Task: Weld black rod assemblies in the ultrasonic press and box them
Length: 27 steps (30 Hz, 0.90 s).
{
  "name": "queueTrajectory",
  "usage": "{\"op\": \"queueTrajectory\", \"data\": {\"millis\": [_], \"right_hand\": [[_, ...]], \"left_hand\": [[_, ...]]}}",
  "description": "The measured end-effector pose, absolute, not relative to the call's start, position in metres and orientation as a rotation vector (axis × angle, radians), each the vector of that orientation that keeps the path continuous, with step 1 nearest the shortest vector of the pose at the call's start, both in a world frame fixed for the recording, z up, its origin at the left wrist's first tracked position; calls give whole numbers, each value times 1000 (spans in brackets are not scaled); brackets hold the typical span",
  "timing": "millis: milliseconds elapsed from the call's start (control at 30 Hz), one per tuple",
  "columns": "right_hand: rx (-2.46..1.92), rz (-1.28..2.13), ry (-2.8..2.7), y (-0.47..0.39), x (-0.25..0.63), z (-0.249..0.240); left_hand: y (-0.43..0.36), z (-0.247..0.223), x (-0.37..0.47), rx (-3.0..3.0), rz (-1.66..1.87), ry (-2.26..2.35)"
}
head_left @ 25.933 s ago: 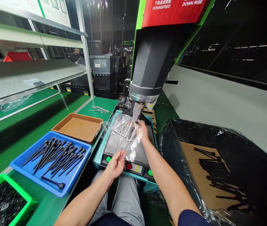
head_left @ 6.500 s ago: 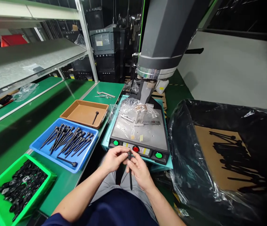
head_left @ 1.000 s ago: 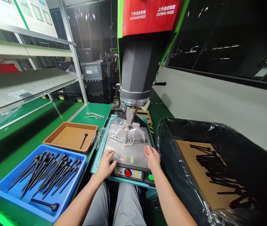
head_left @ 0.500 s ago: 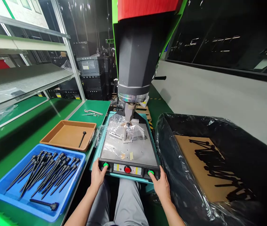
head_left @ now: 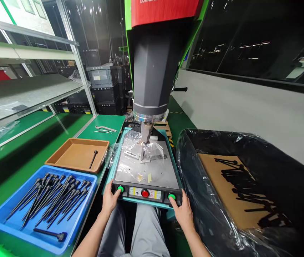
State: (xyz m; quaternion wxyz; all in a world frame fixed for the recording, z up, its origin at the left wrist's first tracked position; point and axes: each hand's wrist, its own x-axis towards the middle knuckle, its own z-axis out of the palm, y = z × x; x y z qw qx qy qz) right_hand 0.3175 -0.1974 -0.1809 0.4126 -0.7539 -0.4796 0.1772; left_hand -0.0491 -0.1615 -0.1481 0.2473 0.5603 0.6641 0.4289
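My left hand [head_left: 109, 198] grips the left front corner of the machine base [head_left: 152, 206], its thumb on a green push button [head_left: 120, 189]. At the right front corner my right hand [head_left: 183, 210] does the same, with the thumb on the other green push button [head_left: 171, 196]. Between them is a red button [head_left: 145, 193]. Above the metal plate [head_left: 133, 172], the machine's tapered metal tool [head_left: 146, 132] reaches down to a small upright fixture [head_left: 142, 154]. Clear plastic film [head_left: 134, 138] partly covers the fixture, so contact at the tool tip cannot be made out.
To the left, a blue tray [head_left: 15, 232] holds several black rods with knobbed ends. Behind it, a brown tray [head_left: 74, 151] has one such rod. A wrench [head_left: 106, 128] lies farther back. At right stands a bin lined with black plastic [head_left: 208, 200], with rods on cardboard [head_left: 221, 200].
The machine's head and tapered tool have come down a little toward the fixture. Both hands stay in place with thumbs on the green buttons.
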Motion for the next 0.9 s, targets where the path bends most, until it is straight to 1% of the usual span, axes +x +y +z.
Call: {"op": "queueTrajectory", "data": {"millis": [167,333,433,500,533,633,767,900], "right_hand": [[-1870,439,-1190,-198,314,-181],[-1829,493,-1102,-194,321,-176],[-1744,337,-1071,-184,321,-154],[-1659,246,-1098,-170,315,-131],[-1623,264,-1123,-160,310,-120],[-1569,510,-1181,-122,293,-91],[-1383,925,-1078,-82,273,-75],[-1257,1221,-960,-90,254,-68]], "left_hand": [[-163,-153,-47,1524,1203,1818],[-163,-148,-50,1414,1089,1863],[-168,-137,-48,1391,1082,1961],[-173,-125,-41,1447,1203,2006],[-175,-118,-35,1480,1275,1978],[-178,-99,-9,1442,1357,1666],[-174,-81,31,941,1211,1271],[-171,-70,53,545,1057,1076]]}}
